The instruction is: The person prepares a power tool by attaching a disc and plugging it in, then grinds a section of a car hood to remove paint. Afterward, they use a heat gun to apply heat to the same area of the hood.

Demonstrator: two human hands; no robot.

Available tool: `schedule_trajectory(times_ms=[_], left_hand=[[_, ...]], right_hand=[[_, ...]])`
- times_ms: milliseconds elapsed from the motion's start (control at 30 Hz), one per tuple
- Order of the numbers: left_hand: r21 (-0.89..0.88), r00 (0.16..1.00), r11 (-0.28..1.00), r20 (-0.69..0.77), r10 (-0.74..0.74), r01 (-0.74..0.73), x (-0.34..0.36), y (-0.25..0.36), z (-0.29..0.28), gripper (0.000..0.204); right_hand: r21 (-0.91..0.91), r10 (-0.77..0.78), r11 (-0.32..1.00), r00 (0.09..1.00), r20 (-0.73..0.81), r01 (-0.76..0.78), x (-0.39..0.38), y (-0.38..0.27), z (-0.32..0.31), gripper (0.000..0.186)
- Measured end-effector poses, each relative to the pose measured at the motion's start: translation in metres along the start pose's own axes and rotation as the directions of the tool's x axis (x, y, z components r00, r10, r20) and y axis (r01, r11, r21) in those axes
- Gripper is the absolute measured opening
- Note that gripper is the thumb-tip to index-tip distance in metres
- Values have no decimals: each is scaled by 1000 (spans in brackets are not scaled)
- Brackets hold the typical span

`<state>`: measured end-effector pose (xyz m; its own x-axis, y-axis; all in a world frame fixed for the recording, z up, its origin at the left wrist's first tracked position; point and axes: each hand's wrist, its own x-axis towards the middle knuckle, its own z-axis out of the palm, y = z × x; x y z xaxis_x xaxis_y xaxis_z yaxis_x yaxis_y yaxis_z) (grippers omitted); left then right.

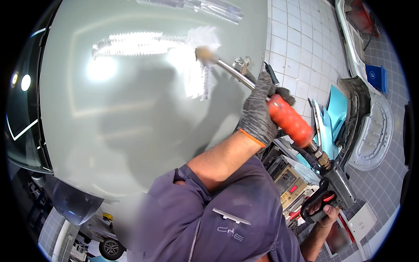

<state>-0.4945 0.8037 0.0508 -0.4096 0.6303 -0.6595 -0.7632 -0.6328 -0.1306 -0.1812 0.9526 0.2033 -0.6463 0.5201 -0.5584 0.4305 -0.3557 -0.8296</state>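
Note:
My left hand (pixel 261 107), in a grey knit glove with an orange cuff, is closed round the slide hammer at the front of its red ribbed grip (pixel 290 121). A thin metal shaft (pixel 235 74) runs from there to a blurred tan tip at a shiny sanded patch on the grey-green car panel (pixel 144 144). My right hand (pixel 330 215), bare, is closed at the black rear handle (pixel 315 204) of the same tool, at lower right; some of its fingers are hidden. More bare-metal streaks (pixel 135 43) cross the panel, and my shadow lies over it.
Beyond the panel's right edge lies a white tiled floor (pixel 292 48). Turquoise sheets (pixel 334 113) and a removed car panel (pixel 371 135) stand at the right. A beige machine (pixel 290 185) sits beside my body. Dark car glass (pixel 26 105) borders the left; a blue box (pixel 376 77) stands far right.

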Motion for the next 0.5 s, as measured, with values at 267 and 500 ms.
schedule_trajectory(times_ms=[267, 500], left_hand=[[59, 997, 996, -5, 71, -71, 0, -37, -8, 34], [-297, 556, 938, 817, 153, 178, 3, -33, -41, 36]], right_hand=[[83, 110, 991, 994, -25, -107, -9, 2, 7, 47], [-834, -217, 233, 863, 456, 499, -18, 17, -25, 34]])
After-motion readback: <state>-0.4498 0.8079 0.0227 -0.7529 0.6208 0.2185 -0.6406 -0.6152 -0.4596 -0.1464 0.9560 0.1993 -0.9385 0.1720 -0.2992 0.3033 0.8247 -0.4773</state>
